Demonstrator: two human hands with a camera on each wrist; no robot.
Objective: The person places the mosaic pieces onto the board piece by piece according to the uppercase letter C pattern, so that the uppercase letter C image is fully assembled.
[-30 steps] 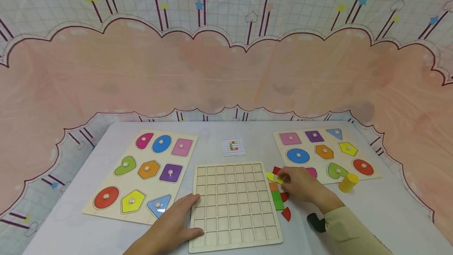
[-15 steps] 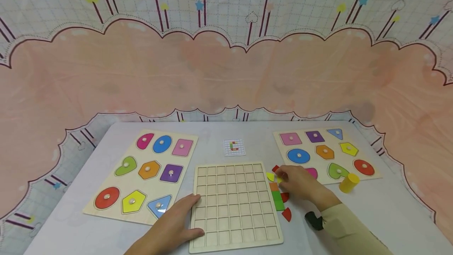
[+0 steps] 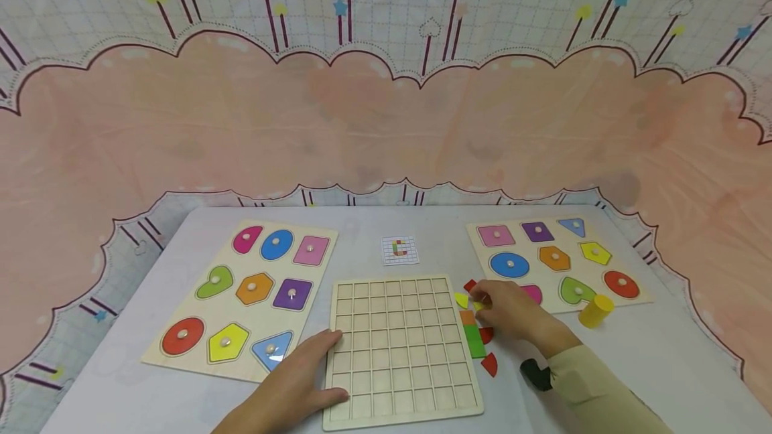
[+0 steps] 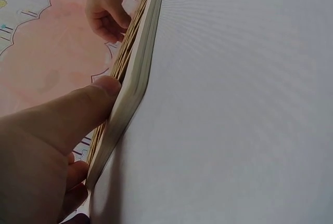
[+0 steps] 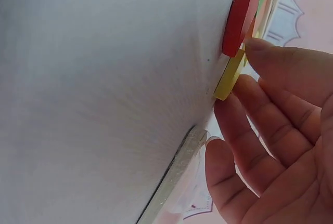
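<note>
The wooden grid board [image 3: 401, 353] lies flat at the front of the table. At its left edge rests my left hand [image 3: 295, 377], thumb and fingers spread against the rim; the left wrist view shows the thumb [image 4: 86, 109] on that edge. Beside the board's right edge, my right hand [image 3: 512, 313] pinches a yellow piece [image 5: 229, 81], thumb on one side and fingers on the other; the piece seems to touch the table. Around it lie another yellow piece [image 3: 461, 300], an orange square [image 3: 467, 317], green pieces [image 3: 474, 341] and red quarter-circle pieces [image 3: 490, 364].
Peg puzzle boards with knobbed shapes stand left [image 3: 253, 313] and right [image 3: 531, 246]. A pattern card [image 3: 399, 250] lies beyond the grid board. A yellow cylinder [image 3: 596, 311] stands right of my right hand. A dark object [image 3: 535, 375] sits by the right cuff.
My right hand has shifted very slightly, covering more of the yellow piece at its fingertips. My left hand has stayed in place on the board.
</note>
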